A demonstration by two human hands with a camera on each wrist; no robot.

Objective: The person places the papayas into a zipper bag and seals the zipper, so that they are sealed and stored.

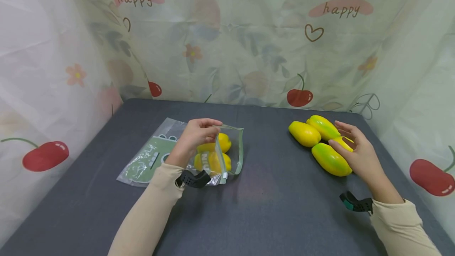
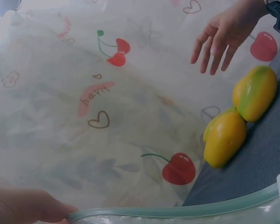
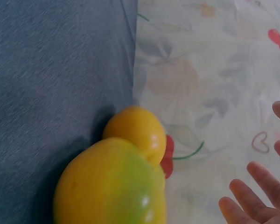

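My left hand (image 1: 192, 139) pinches the upper rim of a clear zip bag (image 1: 237, 157), whose mouth gapes toward the right. Inside the bag lie yellow fruits (image 1: 224, 142), partly seen through the plastic. My right hand (image 1: 362, 161) hovers at a group of several yellow-green, papaya-shaped fruits (image 1: 330, 160), its fingers spread and holding nothing. In the right wrist view those fingers (image 3: 252, 196) stand apart from the nearest fruit (image 3: 112, 186). The left wrist view has the bag's green rim (image 2: 177, 211) along the bottom, beside the left thumb or finger.
The bag's flat left part, printed green (image 1: 149, 161), lies on the dark grey table (image 1: 270, 208). A white slider (image 1: 224, 176) sits at the near end of the bag's zip. Patterned cloth (image 1: 231, 50) hangs behind and on both sides. Thin wire (image 1: 369, 102) shows at the back right corner.
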